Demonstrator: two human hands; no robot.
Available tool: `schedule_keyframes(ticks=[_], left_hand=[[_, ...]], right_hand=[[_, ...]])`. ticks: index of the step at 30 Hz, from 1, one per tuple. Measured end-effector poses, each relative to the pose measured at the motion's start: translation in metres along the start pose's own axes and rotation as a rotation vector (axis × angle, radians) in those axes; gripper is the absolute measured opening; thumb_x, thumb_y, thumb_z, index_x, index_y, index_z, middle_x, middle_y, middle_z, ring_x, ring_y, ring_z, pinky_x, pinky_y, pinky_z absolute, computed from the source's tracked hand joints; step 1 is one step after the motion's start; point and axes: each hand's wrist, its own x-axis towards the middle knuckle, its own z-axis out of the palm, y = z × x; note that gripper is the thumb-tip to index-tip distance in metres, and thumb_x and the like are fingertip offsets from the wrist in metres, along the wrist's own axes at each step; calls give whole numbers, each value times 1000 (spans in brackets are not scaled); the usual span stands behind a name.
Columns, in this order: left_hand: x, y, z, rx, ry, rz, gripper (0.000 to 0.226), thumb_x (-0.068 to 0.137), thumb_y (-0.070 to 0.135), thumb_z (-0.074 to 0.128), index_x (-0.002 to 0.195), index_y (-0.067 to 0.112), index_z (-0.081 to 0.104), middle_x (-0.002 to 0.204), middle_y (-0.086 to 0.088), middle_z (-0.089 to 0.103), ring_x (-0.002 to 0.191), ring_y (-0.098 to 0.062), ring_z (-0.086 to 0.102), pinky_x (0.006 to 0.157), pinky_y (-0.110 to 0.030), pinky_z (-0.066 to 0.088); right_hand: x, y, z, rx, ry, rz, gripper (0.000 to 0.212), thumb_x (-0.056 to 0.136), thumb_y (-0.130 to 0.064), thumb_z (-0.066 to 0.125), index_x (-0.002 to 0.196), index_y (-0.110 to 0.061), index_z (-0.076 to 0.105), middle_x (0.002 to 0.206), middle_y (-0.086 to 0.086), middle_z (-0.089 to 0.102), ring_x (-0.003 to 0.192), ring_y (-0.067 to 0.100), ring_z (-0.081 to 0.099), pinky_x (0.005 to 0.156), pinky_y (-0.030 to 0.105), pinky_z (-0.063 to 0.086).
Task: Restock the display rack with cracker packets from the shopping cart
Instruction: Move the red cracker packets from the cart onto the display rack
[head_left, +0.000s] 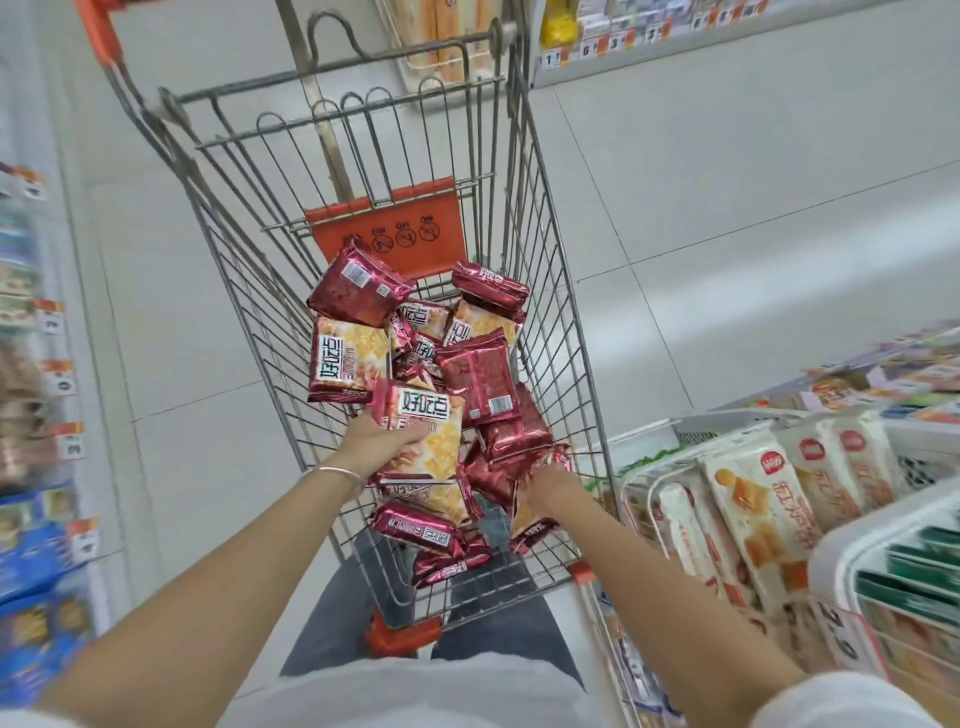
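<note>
A wire shopping cart (558, 291) stands in front of me, holding several red foil cracker packets (480, 374). My left hand (376, 439) grips one cracker packet (434, 428) by its left edge, face up above the pile. My right hand (545, 480) reaches down into the pile at the cart's near right side; its fingers are buried among the packets, and a red packet (519, 470) lies against them. The display rack (649, 467) with white wire dividers stands to the right of the cart.
The rack holds long white and orange biscuit packs (753, 514) and green boxes (914, 577). Shelving with price tags (57, 374) runs along the left. Pale tiled floor (727, 218) lies beyond the cart. An orange child-seat flap (389, 228) sits at the cart's far end.
</note>
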Motion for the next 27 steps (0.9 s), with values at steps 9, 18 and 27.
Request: schedule_keyframes(ticks=[9, 18, 27], left_hand=[[5, -23, -5, -70, 114, 80, 73, 71, 60, 81, 125, 17, 60, 112, -6, 72, 99, -26, 70, 95, -47, 56], [-26, -2, -10, -95, -10, 43, 100, 84, 88, 13, 149, 18, 44, 145, -5, 52, 136, -29, 48, 117, -41, 34], [-46, 22, 0, -241, -391, -78, 104, 73, 94, 39, 144, 18, 46, 140, -17, 59, 123, -32, 62, 93, -50, 57]], right_hand=[[-28, -11, -55, 572, 347, -140, 29, 85, -8, 63, 114, -8, 59, 101, 8, 67, 83, 21, 65, 73, 36, 58], [-49, -7, -114, 1334, -18, -465, 48, 74, -22, 84, 118, -20, 65, 112, 10, 72, 106, 29, 66, 100, 50, 49], [-42, -36, -76, 1454, -125, -332, 157, 40, -60, 97, 153, -44, -11, 158, 15, 30, 140, 36, 41, 111, 69, 29]])
